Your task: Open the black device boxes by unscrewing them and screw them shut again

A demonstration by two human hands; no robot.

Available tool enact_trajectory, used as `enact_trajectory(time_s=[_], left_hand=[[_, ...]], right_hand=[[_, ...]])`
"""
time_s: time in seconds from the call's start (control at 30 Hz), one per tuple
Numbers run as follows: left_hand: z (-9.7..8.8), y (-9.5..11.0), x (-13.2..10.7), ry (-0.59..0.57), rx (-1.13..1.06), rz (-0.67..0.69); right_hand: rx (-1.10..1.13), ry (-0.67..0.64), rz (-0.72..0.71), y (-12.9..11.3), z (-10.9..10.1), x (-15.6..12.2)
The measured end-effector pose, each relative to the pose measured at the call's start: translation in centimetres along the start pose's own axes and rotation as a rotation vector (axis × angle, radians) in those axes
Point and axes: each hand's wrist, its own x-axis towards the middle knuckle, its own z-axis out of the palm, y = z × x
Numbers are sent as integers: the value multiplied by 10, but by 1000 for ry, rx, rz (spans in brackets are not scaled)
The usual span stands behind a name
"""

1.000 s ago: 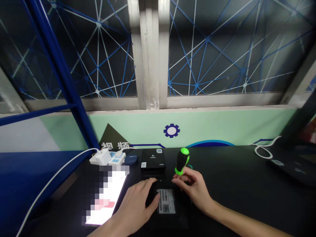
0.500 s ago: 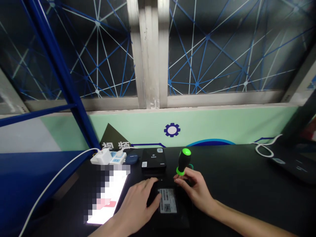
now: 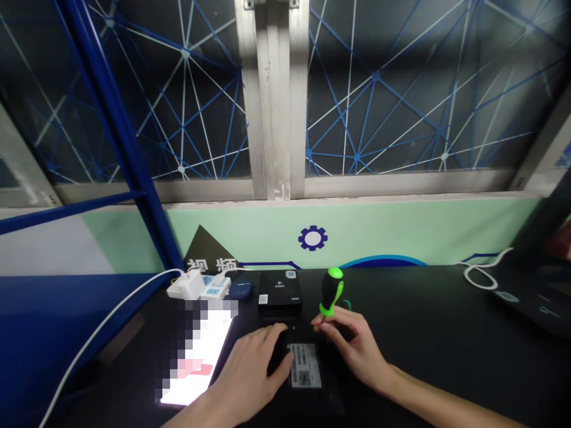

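A black device (image 3: 307, 397) with a white printed label lies flat on the table in front of me. My left hand (image 3: 254, 362) rests across its left side, thumb and fingers apart, the thumb near the label's edge. Above the device's far right part a screwdriver (image 3: 332, 292) with a black and bright green handle stands almost upright. The fingers of my right hand (image 3: 354, 345) pinch it just under the handle, around the thin shaft. Its tip is hidden by my fingers, so I cannot tell what it touches.
Behind the device sits a black box (image 3: 280, 289) with stickers. Left of it are a dark blue case (image 3: 241, 289), a white power strip (image 3: 209, 286) with plugs, and a glowing screen (image 3: 200, 356). Far right, another black device (image 3: 535, 306) lies near a white cable (image 3: 479, 276).
The screwdriver's handle has turned, now showing a green strip on its right side. Both hands keep their places on and over the device. The camera view has shifted slightly.
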Motion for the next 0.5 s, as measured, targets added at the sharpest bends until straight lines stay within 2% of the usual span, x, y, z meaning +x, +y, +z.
enact_trajectory(time_s=[0.2,0.33,0.5], left_hand=[[0,1,0,14,0,-4],[2,0,0,6,6,2],[-1,4,-3,-17,27,-21]], right_hand=[[-15,-40,-13,-2,1,0],[-46,-20,0,2,3,-1],[87,33,128,9,5,-2]])
